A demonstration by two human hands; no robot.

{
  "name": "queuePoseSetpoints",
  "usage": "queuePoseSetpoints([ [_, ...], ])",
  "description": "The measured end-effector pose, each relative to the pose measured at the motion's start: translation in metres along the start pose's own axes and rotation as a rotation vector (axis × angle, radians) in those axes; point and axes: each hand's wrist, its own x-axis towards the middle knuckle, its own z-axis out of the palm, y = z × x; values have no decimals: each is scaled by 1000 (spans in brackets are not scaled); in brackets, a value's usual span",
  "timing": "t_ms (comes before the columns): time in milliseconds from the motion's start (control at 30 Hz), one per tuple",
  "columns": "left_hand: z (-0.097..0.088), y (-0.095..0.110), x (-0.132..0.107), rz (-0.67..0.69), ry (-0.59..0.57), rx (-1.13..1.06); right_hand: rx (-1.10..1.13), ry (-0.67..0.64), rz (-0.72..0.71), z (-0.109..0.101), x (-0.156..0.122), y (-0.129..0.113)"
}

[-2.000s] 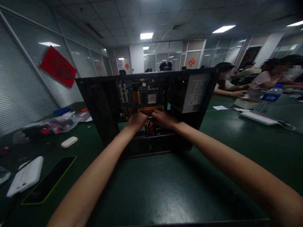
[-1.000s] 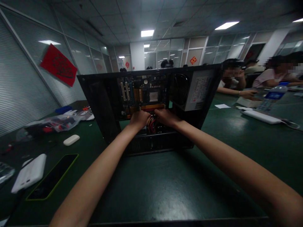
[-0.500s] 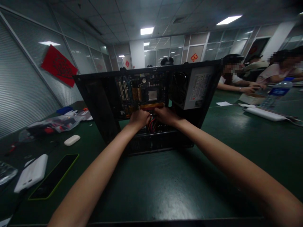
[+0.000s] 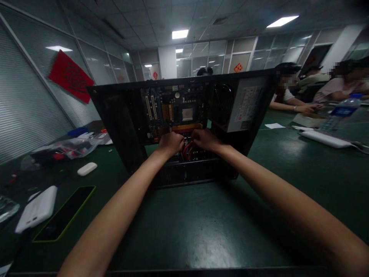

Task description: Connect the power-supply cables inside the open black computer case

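Note:
Before me a black computer case [image 4: 115, 127] stands tilted on the table with its inside showing. Its motherboard [image 4: 175, 109] carries white and orange slots and a bare square chip [image 4: 187, 114]. A bundle of red, yellow and black power cables [image 4: 188, 151] hangs between my hands below the memory slots. My left hand [image 4: 171, 143] has its fingers curled closed on the left side of this bundle. On the right side, my right hand [image 4: 206, 139] pinches the cables with bent fingers. Fingertips and cable ends are partly hidden. A grey power supply [image 4: 245, 105] sits at the case's upper right.
Left on the green table [image 4: 184, 231] lie a phone [image 4: 66, 213], a white power bank [image 4: 37, 209], a small white case [image 4: 87, 169] and plastic bags [image 4: 69, 148]. A water bottle [image 4: 341, 111] and a co-worker's hands [image 4: 313, 107] are at the right.
My right hand has shifted slightly and its fingers are more bent at the cables. My left hand stays nearly in place. The view has moved a little.

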Motion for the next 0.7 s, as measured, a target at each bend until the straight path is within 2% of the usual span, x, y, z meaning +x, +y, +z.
queuePoseSetpoints([
  [400,8,-4,4,-37,28,-99,-51,22,-17,2,-1,0],
  [700,7,-5,3,-16,31,-113,-50,22,6,3,1,2],
])
